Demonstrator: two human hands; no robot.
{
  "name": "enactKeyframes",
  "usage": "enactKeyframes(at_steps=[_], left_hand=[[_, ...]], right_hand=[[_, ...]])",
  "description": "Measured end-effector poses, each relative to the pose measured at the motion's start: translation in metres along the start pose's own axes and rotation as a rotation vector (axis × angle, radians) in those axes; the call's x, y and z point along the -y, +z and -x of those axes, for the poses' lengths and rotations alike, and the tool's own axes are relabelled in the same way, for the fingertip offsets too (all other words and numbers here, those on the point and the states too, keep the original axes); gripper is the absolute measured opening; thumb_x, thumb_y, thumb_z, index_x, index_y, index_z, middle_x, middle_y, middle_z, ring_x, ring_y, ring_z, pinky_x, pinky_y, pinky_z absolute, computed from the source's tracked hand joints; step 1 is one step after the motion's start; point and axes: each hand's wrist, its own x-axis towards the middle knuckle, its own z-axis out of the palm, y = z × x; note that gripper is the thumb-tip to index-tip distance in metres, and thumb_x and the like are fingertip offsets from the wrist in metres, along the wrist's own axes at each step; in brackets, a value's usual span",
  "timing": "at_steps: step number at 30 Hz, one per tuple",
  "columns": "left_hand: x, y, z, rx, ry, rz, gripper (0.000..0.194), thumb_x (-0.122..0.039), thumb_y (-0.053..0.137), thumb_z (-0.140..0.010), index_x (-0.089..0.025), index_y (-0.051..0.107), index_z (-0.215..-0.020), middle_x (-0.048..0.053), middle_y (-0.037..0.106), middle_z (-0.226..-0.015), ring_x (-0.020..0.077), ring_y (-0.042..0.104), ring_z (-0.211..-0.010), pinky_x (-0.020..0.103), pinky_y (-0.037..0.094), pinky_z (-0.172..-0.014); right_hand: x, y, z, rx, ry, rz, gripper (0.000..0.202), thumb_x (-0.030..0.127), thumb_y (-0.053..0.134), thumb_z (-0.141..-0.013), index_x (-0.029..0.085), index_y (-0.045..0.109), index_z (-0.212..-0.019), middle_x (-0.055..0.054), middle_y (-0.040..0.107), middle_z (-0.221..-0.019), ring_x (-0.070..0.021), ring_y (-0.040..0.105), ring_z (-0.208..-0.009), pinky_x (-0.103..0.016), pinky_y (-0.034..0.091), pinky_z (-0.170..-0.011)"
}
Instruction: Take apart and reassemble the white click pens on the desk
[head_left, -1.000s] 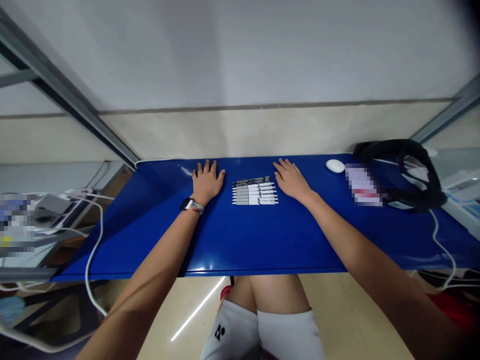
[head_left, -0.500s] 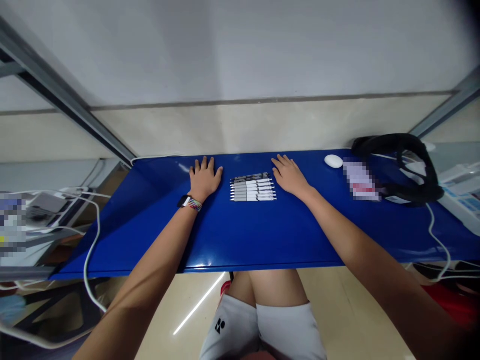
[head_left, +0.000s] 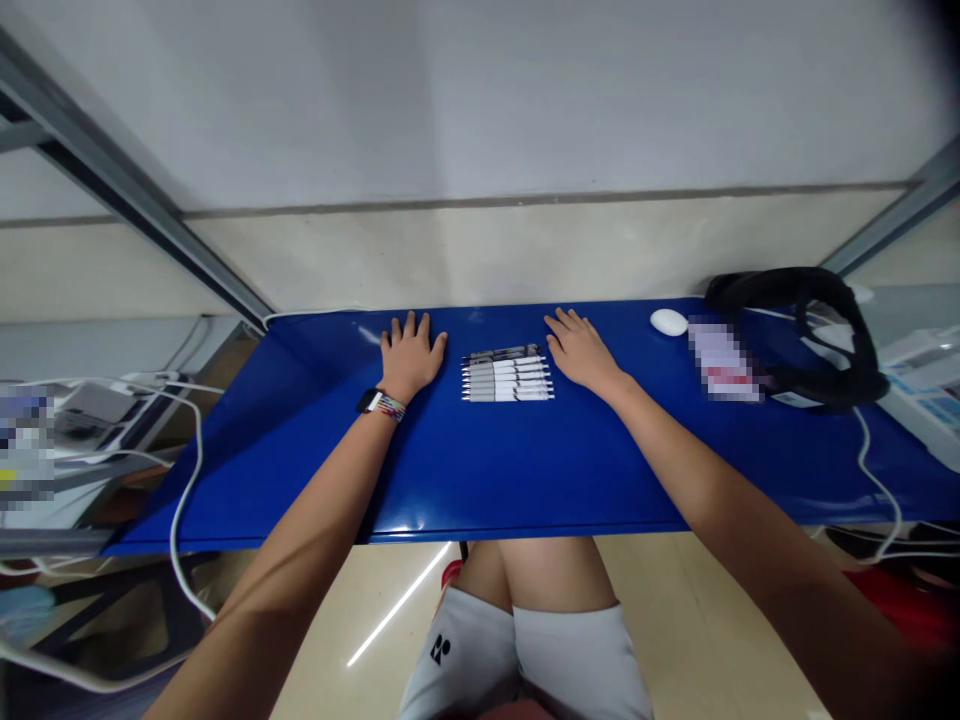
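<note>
My left hand (head_left: 410, 358) lies palm down with fingers spread on the blue tabletop (head_left: 480, 470). A dark watch and a woven band circle that wrist. My right hand (head_left: 577, 350) also rests flat, its fingers stretched out. Between the two hands is a row of several pens (head_left: 507, 380), side by side with their tips toward my left hand. Most are white with grey grips; the farthest one, a black-and-grey pen (head_left: 501, 354), lies slightly tilted. Neither hand touches the pens.
Right of my right hand sit a white mouse-like object (head_left: 668, 322), a blurred-out packet (head_left: 724, 360) and a black padded headband (head_left: 799, 340). A white cable (head_left: 180, 500) hangs past the table's left edge. A wall (head_left: 495, 250) closes off the back.
</note>
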Motion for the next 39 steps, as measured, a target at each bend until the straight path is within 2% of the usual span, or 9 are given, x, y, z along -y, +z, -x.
enactKeyframes(at_steps=[7, 11, 17, 22, 39], left_hand=[[0.0001, 0.0001, 0.0001, 0.0, -0.002, -0.012, 0.076, -0.057, 0.025, -0.11, -0.016, 0.037, -0.173, 0.015, 0.032, -0.181, 0.0425, 0.025, -0.169, 0.064, 0.023, -0.135], [0.0011, 0.0008, -0.0008, 0.005, -0.001, -0.013, 0.077, -0.057, 0.024, -0.11, -0.015, 0.037, -0.173, 0.016, 0.031, -0.181, 0.043, 0.025, -0.169, 0.063, 0.022, -0.135], [0.0004, -0.0002, -0.0006, 0.01, -0.001, -0.005, 0.077, -0.058, 0.025, -0.11, -0.014, 0.037, -0.173, 0.016, 0.03, -0.181, 0.0438, 0.025, -0.169, 0.064, 0.022, -0.135], [0.0003, -0.0001, -0.0005, 0.011, -0.006, -0.014, 0.078, -0.058, 0.024, -0.11, -0.015, 0.036, -0.173, 0.015, 0.03, -0.182, 0.043, 0.025, -0.169, 0.063, 0.022, -0.135], [0.0002, 0.0003, -0.0008, 0.007, -0.003, -0.018, 0.076, -0.057, 0.025, -0.11, -0.014, 0.037, -0.172, 0.016, 0.031, -0.181, 0.0444, 0.026, -0.168, 0.063, 0.023, -0.135]], right_hand=[[0.0008, -0.0001, 0.0003, -0.006, -0.002, -0.003, 0.062, 0.033, 0.035, -0.11, 0.012, 0.049, -0.167, -0.016, 0.039, -0.178, -0.0371, 0.03, -0.169, -0.06, 0.024, -0.137], [0.0015, -0.0004, 0.0004, -0.005, -0.008, 0.005, 0.063, 0.032, 0.035, -0.111, 0.008, 0.049, -0.167, -0.019, 0.039, -0.177, -0.038, 0.03, -0.168, -0.057, 0.024, -0.138], [-0.0007, 0.0009, 0.0003, -0.005, -0.002, -0.008, 0.062, 0.034, 0.035, -0.111, 0.013, 0.049, -0.168, -0.015, 0.039, -0.178, -0.0368, 0.03, -0.169, -0.062, 0.024, -0.137], [0.0001, 0.0001, 0.0002, 0.0, 0.0, -0.008, 0.062, 0.033, 0.035, -0.111, 0.01, 0.049, -0.167, -0.017, 0.038, -0.178, -0.0368, 0.029, -0.169, -0.058, 0.023, -0.138], [-0.0016, 0.0023, -0.0006, -0.016, -0.019, 0.008, 0.062, 0.032, 0.035, -0.111, 0.009, 0.05, -0.166, -0.019, 0.039, -0.177, -0.0387, 0.031, -0.168, -0.059, 0.025, -0.137]])
